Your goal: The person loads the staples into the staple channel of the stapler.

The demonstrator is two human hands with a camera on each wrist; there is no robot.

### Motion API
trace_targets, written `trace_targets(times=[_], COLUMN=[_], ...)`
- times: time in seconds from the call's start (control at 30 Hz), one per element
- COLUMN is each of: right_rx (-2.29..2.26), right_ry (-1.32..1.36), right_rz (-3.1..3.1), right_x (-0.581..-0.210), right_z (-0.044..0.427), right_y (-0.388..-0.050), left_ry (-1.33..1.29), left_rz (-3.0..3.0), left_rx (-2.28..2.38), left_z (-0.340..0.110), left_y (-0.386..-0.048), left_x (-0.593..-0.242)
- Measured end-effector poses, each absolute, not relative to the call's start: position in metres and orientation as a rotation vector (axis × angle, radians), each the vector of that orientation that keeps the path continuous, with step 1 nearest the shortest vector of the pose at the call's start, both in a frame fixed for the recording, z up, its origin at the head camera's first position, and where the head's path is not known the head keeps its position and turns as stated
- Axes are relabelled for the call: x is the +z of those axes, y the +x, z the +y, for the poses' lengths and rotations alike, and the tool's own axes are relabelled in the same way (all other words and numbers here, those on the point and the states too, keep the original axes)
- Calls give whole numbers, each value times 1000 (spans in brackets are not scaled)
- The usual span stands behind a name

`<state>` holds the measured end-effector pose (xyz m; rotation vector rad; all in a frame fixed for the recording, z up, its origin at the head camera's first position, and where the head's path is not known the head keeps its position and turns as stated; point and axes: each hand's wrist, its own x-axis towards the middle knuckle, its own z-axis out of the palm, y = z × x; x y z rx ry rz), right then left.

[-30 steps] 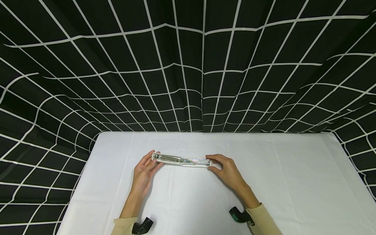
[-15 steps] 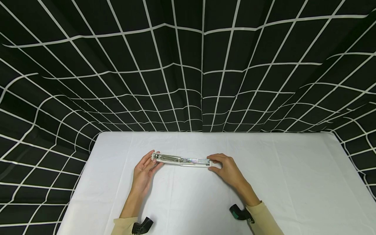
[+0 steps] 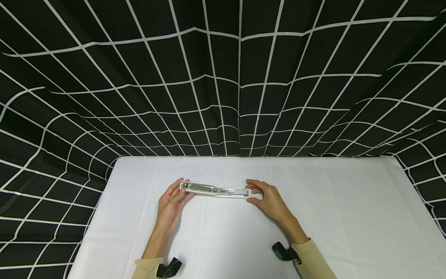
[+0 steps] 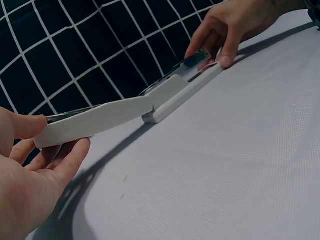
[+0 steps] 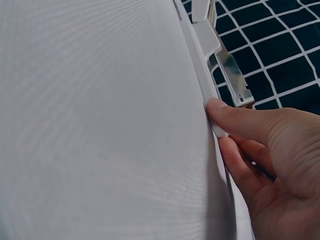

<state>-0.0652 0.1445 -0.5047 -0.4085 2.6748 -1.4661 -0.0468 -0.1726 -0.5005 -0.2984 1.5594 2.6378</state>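
Pinching opposite ends, two hands (image 3: 169, 209) (image 3: 273, 201) are holding one opened white stapler (image 3: 215, 190) near the bench's (image 3: 348, 201) far edge.

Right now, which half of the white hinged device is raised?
The left half, in the left hand: it slants up off the table, while the right half, in the right hand, lies along it.

Black gridded fabric walls (image 3: 261, 54), folds visible; white cloth-covered table (image 3: 331, 205).
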Motion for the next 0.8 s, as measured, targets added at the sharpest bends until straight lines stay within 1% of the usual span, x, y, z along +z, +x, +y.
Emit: trace_targets(times=[0.2, 0.8], right_rx=[-1528, -1467], right_ry=[-393, -351], right_rz=[2631, 2680], right_x=[-506, -507], right_z=[145, 143], right_y=[-66, -65], left_ry=[-293, -209], left_rz=[1588, 1843], left_rx=[2629, 2601], left_z=[-171, -161], left_y=[-48, -50], left_x=[-498, -493])
